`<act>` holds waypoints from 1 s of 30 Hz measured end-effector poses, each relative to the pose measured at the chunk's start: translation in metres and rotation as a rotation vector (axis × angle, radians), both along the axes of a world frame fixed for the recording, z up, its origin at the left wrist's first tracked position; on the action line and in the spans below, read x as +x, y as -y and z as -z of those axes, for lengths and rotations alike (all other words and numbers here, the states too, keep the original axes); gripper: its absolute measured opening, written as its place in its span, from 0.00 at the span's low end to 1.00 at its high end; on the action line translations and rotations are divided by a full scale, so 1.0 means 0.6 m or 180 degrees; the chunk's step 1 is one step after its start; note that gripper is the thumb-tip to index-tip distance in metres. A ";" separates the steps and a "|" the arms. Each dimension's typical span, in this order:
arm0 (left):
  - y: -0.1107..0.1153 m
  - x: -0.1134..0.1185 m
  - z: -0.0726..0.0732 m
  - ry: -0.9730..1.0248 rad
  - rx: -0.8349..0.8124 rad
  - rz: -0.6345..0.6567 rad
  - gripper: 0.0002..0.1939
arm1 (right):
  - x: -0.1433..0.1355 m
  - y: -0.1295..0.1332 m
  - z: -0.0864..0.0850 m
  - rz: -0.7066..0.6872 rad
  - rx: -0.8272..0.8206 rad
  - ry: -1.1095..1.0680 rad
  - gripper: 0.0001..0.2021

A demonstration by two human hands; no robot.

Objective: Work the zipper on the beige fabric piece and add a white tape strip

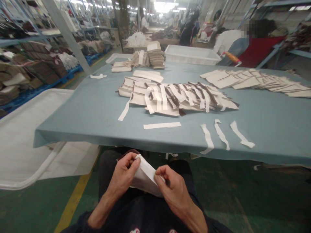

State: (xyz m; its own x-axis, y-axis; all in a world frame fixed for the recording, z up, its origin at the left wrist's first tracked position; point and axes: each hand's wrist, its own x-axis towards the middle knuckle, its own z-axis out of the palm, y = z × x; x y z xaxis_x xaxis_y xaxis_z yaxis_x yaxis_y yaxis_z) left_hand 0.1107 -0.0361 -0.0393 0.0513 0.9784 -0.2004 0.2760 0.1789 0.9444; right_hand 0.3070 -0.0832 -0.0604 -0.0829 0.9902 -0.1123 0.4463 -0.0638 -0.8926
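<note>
Over my lap I have a pale fabric piece (pixel 143 178) with a white strip (pixel 147 167) lying along its upper edge. My left hand (pixel 125 173) pinches the strip's left end and the fabric corner between thumb and fingers. At the other end, my right hand (pixel 171 184) grips the same piece, thumb pressed on the strip. A bit of dark cloth shows behind my left fingers. Past my hands, a loose white strip (pixel 162 125) lies flat near the table edge. Farther back, a spread pile of beige fabric pieces (pixel 136 92) has several white strips across it.
The table (pixel 97 113) has a blue-green cover. Several crumpled strips (pixel 221 134) lie at its front right. Fanned beige pieces (pixel 255 81) are at right, a stack (pixel 155 56) and a white bin (pixel 191 55) at the back. A white cart (pixel 48 106) stands left. A person (pixel 230 42) bends beyond the table.
</note>
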 end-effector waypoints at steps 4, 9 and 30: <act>-0.016 -0.012 -0.009 -0.0134 0.0213 0.0137 0.15 | 0.024 0.064 0.026 -0.0058 -0.0785 -0.0358 0.13; -0.033 -0.032 -0.038 -0.0184 0.0219 0.0429 0.16 | 0.114 0.073 0.040 -0.0698 -0.0892 0.0351 0.13; 0.010 -0.018 -0.139 -0.0756 0.0541 0.1343 0.09 | 0.007 -0.129 -0.125 -0.2087 0.1529 0.0206 0.26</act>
State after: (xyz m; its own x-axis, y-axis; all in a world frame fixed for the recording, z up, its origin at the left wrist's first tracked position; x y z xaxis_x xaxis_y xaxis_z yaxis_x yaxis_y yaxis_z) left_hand 0.1001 -0.0423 0.0443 0.4212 0.9020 -0.0944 0.5014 -0.1449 0.8530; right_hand 0.3111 -0.0059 0.0149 -0.6704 0.6839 0.2880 0.3115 0.6116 -0.7273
